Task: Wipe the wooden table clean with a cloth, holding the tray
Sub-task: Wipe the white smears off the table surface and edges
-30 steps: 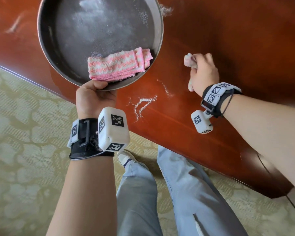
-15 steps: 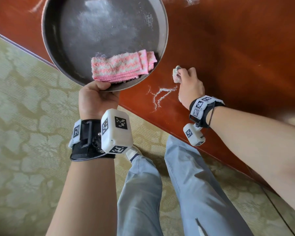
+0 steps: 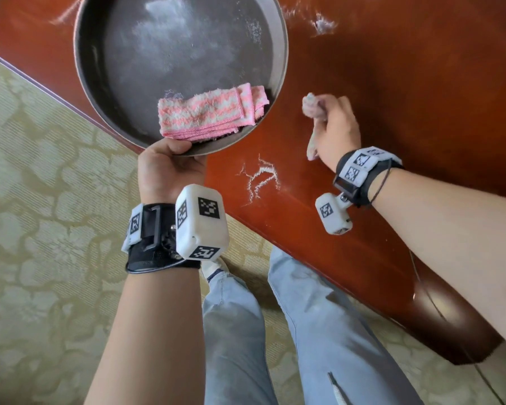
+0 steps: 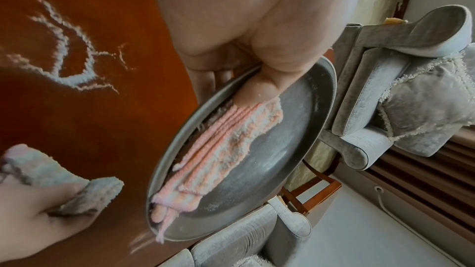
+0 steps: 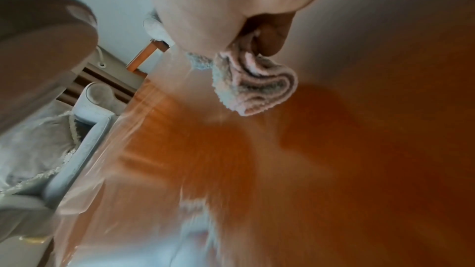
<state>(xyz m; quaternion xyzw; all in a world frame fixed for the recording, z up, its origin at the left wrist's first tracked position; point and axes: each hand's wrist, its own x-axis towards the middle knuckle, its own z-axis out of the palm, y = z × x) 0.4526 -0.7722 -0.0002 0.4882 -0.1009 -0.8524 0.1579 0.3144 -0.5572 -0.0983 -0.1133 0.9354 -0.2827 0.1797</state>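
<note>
We see a patterned cream carpet at the left of the head view. Grey armchairs fill the right of the left wrist view.

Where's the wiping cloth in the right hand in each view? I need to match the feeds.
Head: the wiping cloth sits right of centre, bunched in the right hand.
Left wrist: cloth at the lower left.
Right wrist: cloth upper centre, hanging below the fingers.
Shared landmark: the red-brown wooden table.
</note>
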